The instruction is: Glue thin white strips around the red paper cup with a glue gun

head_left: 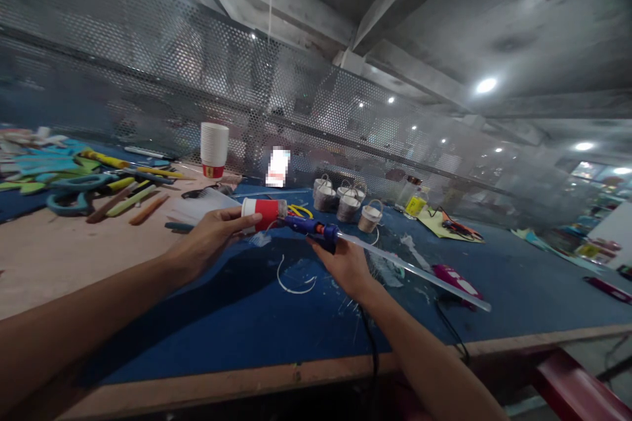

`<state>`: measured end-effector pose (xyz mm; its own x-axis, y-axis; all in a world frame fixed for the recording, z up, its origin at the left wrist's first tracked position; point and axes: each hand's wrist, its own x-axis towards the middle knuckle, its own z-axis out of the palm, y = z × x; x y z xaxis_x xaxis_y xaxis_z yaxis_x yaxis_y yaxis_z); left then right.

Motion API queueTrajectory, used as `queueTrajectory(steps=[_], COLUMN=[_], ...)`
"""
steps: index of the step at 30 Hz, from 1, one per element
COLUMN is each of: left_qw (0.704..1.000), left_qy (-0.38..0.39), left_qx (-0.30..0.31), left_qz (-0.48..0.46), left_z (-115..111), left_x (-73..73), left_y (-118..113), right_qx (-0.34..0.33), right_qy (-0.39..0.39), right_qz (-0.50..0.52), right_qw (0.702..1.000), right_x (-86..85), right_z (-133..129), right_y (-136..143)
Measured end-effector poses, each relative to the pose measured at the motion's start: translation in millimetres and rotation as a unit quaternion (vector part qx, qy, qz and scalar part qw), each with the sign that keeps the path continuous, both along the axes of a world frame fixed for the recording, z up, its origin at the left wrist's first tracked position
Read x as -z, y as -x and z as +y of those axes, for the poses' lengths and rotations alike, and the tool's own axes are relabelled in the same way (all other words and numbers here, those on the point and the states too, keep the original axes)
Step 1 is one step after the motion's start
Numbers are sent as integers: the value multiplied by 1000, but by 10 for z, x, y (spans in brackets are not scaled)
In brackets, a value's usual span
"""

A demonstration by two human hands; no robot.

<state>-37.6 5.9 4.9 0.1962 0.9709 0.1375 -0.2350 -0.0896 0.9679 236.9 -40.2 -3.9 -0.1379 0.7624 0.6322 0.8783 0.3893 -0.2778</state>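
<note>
My left hand (pixel 217 237) is closed around a red and white paper cup (pixel 267 214), which lies on its side in the air above the table. In my right hand (pixel 348 263) is a blue hot glue gun (pixel 306 225), its nozzle end close to the cup's right end. A long translucent glue stick (pixel 419 273) sticks out of the gun's back toward the right. Whether the nozzle touches the cup I cannot tell. Below the hands, a white curved strip (pixel 293 291) lies on the blue table top (pixel 237 329).
Several small twine-wrapped buckets (pixel 349 204) stand behind my right hand. A stack of paper cups (pixel 214 148) rises at the back left. Scissors (pixel 76 194) and tools lie left. A purple glue gun (pixel 457 284) rests right. Perforated metal panels (pixel 197 72) line the back.
</note>
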Motion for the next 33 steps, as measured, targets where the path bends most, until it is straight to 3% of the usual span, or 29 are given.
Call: queueTrajectory(steps=[33], left_qw=[998], left_qy=[-8], left_qx=[33], left_qz=[44], left_z=[-97], left_x=[-51], left_y=[-30], right_qx=[16], right_qy=[13], right_qz=[22], right_qw=[1000], right_x=[-59], right_z=[2], right_y=[-25])
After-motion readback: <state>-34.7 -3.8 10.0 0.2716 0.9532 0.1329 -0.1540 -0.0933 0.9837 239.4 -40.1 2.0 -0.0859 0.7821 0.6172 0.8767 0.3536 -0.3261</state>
